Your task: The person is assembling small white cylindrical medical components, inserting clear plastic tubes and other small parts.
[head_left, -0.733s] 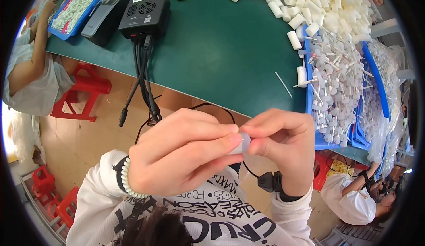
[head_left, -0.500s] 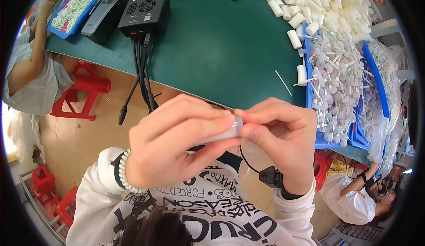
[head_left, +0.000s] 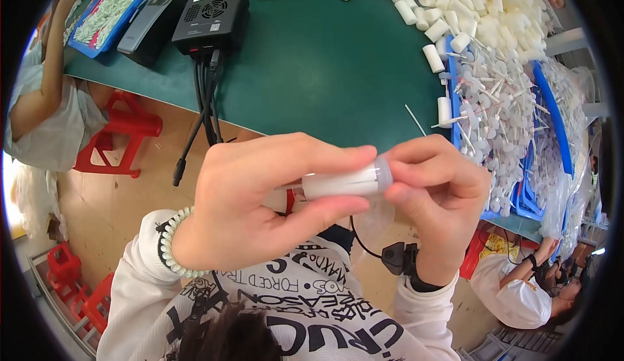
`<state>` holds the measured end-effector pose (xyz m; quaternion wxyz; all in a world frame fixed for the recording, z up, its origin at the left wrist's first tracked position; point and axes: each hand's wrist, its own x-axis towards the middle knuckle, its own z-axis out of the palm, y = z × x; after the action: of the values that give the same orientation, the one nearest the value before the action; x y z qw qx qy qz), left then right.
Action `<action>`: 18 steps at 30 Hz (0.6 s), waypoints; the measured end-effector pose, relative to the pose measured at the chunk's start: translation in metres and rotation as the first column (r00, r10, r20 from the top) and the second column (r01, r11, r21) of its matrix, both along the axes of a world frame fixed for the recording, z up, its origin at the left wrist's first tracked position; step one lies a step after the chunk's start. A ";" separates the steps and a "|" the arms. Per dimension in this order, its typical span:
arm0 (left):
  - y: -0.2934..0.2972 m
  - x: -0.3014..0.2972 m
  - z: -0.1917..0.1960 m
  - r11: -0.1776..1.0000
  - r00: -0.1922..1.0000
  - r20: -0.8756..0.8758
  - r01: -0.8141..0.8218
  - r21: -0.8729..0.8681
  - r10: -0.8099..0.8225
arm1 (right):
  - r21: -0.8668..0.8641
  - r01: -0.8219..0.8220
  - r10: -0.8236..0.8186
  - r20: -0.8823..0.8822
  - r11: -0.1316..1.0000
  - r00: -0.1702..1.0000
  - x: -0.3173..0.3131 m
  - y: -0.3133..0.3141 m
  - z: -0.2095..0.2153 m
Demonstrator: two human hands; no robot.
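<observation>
At nine o'clock a person's arm (head_left: 39, 94) is resting by a red stool (head_left: 120, 130). The left hand (head_left: 260, 211) is pinching a white tube (head_left: 344, 182) lying level at centre, its fingers clenched around it. The right hand (head_left: 439, 198) is gripping the tube's clear cap end. White tubes (head_left: 494, 10) are piling on the green bench (head_left: 325, 62) at one o'clock.
</observation>
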<state>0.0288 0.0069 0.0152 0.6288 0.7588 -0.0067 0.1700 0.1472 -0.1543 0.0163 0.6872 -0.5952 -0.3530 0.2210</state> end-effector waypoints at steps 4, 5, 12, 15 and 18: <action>0.000 -0.003 -0.003 0.976 0.998 0.067 -0.019 0.219 0.005 | -0.044 -0.040 0.045 0.125 0.998 0.991 0.002 -0.001 0.002; -0.001 -0.003 -0.003 0.973 0.997 0.079 -0.035 0.229 0.018 | -0.046 -0.038 0.044 0.124 0.998 0.991 0.003 -0.001 0.004; -0.007 -0.006 -0.001 0.984 0.997 0.065 0.019 0.176 -0.031 | -0.066 -0.116 0.121 0.079 0.991 0.989 0.005 -0.008 0.000; -0.007 -0.003 0.003 0.926 0.966 -0.216 0.051 -0.375 -0.141 | -0.085 -0.125 0.111 -0.156 0.988 0.982 0.004 -0.006 0.007; -0.001 0.000 0.005 0.900 0.915 -0.288 0.150 -0.409 -0.283 | -0.066 -0.142 0.122 -0.242 0.988 0.962 0.005 -0.007 0.006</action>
<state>0.0293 0.0059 0.0201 0.7697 0.6354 0.0493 -0.0377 0.1524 -0.1611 0.0223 0.6830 -0.5676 -0.2976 0.3504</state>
